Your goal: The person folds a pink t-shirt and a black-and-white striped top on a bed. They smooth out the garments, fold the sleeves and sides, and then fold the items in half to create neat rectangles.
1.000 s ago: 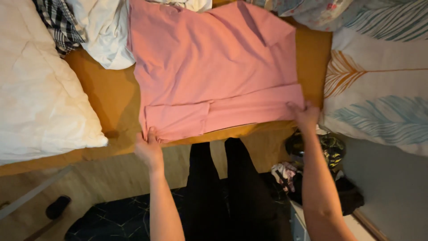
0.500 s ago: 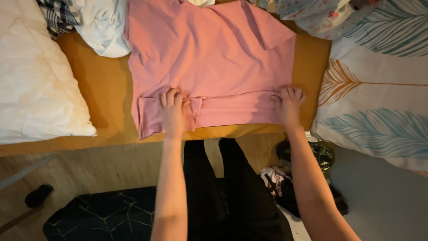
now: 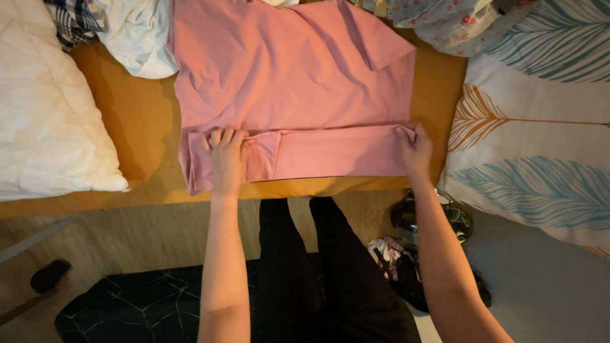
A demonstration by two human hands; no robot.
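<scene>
Two hands press one pink shirt.

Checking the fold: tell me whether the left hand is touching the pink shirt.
Touching. The head view shows the left hand lying flat on the folded hem of the pink shirt, fingers spread on the cloth.

A pink shirt lies spread on a mustard-yellow bed, its lower hem folded up into a band. The left grip presses flat on the band's left end, fingers spread. The right grip pinches the band's right corner. Left of the left grip lies a white pillow; right of the right grip, a leaf-patterned pillow.
</scene>
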